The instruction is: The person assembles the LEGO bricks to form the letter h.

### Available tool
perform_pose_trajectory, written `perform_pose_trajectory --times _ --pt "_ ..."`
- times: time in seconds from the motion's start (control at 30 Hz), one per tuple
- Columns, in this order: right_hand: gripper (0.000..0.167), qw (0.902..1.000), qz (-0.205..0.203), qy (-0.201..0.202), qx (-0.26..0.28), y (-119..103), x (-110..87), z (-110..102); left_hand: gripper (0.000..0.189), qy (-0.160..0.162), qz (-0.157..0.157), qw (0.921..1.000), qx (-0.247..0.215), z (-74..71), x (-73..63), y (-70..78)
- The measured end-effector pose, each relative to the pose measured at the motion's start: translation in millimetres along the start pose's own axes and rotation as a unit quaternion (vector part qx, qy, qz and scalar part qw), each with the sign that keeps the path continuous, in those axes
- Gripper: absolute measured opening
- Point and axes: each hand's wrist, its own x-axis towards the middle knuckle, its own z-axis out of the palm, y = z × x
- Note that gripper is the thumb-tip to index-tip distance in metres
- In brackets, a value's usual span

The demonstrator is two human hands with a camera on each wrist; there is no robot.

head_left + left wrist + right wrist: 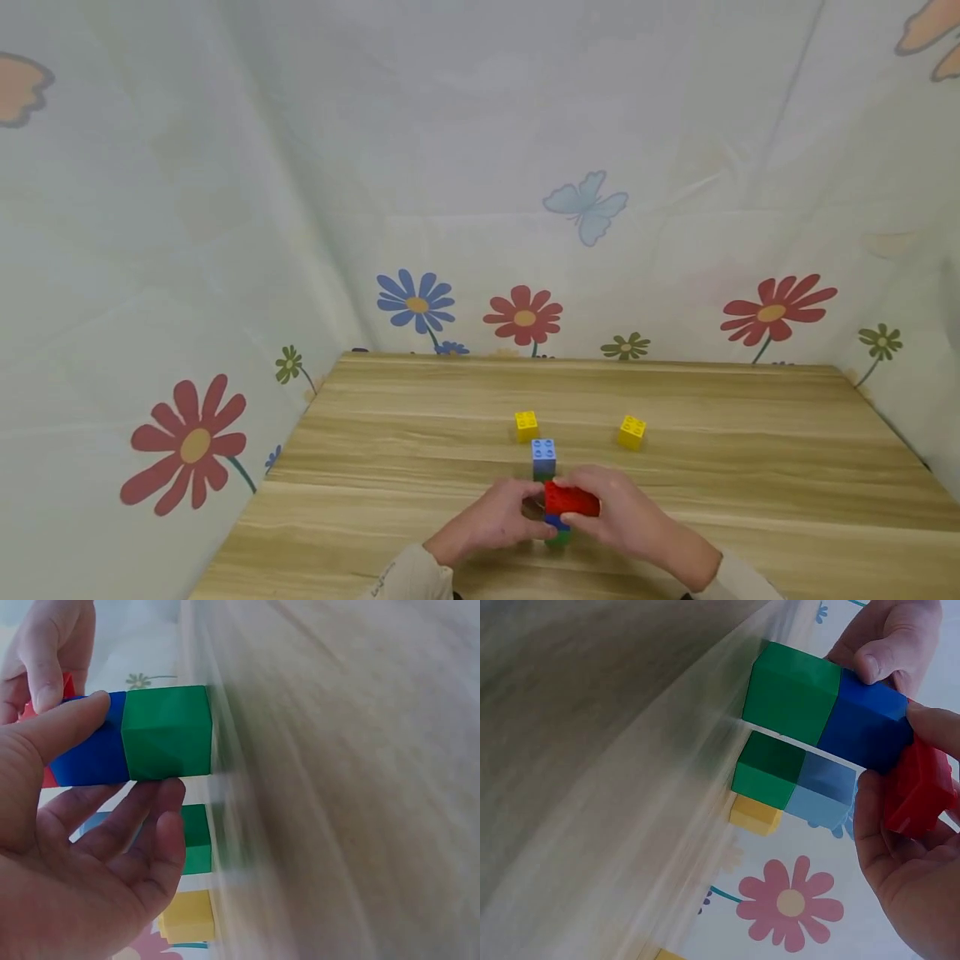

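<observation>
Near the front of the table, a dark blue brick (870, 720) sits on a green brick (791, 690), which stands on the tabletop. My left hand (498, 517) holds this stack, thumb on the blue brick and fingers around the opposite side. On top of the blue brick is a longer red brick (572, 500), jutting out to the right. My right hand (626, 517) grips the red brick between thumb and fingers. Just behind stands a second stack, a light blue brick (543, 454) on another green brick (769, 769); neither hand grips it.
One yellow brick (527, 427) lies behind the light blue stack, and another yellow brick (632, 432) is farther right. The wood-grain table (360, 500) ends against a pale cloth backdrop (465, 167) printed with flowers and butterflies.
</observation>
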Motion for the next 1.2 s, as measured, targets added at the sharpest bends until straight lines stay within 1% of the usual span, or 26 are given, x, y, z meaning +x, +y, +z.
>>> perform_pose_trajectory --times 0.07,0.17,0.43,0.57,0.63,0.8,0.93,1.0,1.07,1.2 --pt "0.034 1.0 -0.002 0.002 0.007 -0.3 -0.8 0.5 0.027 -0.002 0.0 0.9999 0.012 -0.5 0.0 0.5" --pt "0.034 1.0 0.0 0.0 0.009 -0.5 -1.1 0.0 0.025 0.003 0.001 0.9998 0.017 -1.1 -0.3 0.7" --pt "0.035 0.9998 0.009 -0.017 0.001 -0.7 0.4 -2.5 0.02 0.02 -0.005 0.9998 -0.001 -4.5 -2.0 2.6" --pt "0.038 0.9995 0.015 -0.025 0.009 -2.3 0.0 -4.9 0.02 0.022 0.003 0.9998 0.0 -6.1 -2.6 1.6" --pt "0.041 0.9993 0.02 -0.025 0.021 -2.6 -0.8 -6.6 0.02 0.023 0.005 0.9997 0.0 -6.7 -3.2 0.5" --pt "0.045 0.9981 0.022 -0.004 0.058 -0.5 -0.8 -12.0 0.022 0.025 0.007 0.9997 0.0 -8.0 -5.4 -2.3" --pt "0.039 0.9972 0.005 0.028 0.069 3.8 1.0 -17.1 0.023 0.027 0.024 0.9994 0.0 -8.6 -7.9 -3.8" --pt "0.036 0.9965 0.006 0.041 0.073 7.0 2.3 -20.1 0.025 0.029 0.034 0.999 0.001 -8.7 -9.2 -4.1" --pt "0.033 0.9955 -0.003 0.058 0.076 11.0 4.3 -22.8 0.026 0.03 0.041 0.9987 0.001 -9.2 -9.9 -4.0" --pt "0.03 0.9941 0.004 0.071 0.083 18.0 9.8 -27.9 0.027 0.028 0.037 0.9989 0.003 -10.2 -8.9 -3.1"
